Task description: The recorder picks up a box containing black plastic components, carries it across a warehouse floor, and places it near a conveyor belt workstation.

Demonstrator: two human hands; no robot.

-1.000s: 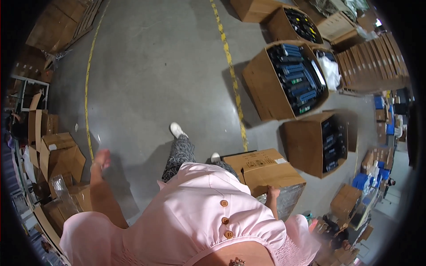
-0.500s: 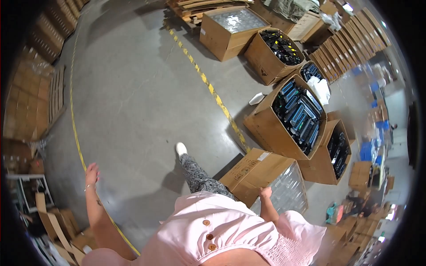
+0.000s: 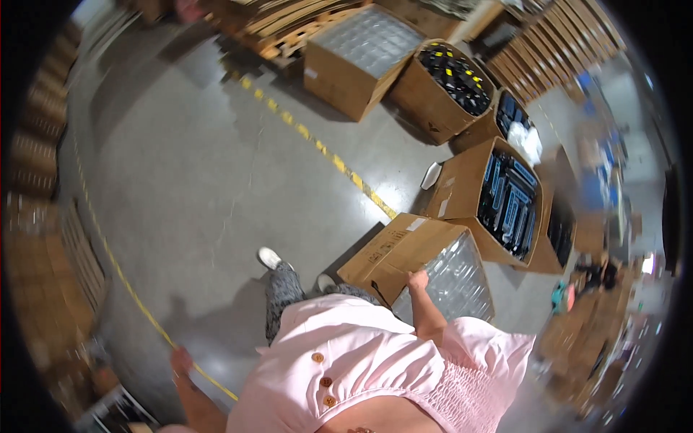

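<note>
The right hand [image 3: 416, 280] grasps a cardboard box's [image 3: 386, 249] edge near yellow floor tape [image 3: 336, 162]; the blurred left hand's [image 3: 181, 361] state is unclear.

Brn cardbd box [image 3: 415, 252], dark print, wht label [image 3: 416, 224]; adj. face clear plastic [image 3: 458, 278]; sits angled, just to person's [image 3: 346, 361] R.

The pink blouse [image 3: 375, 346] has brown buttons [image 3: 326, 382]; the grey trousers [image 3: 283, 292] are patterned.
</note>
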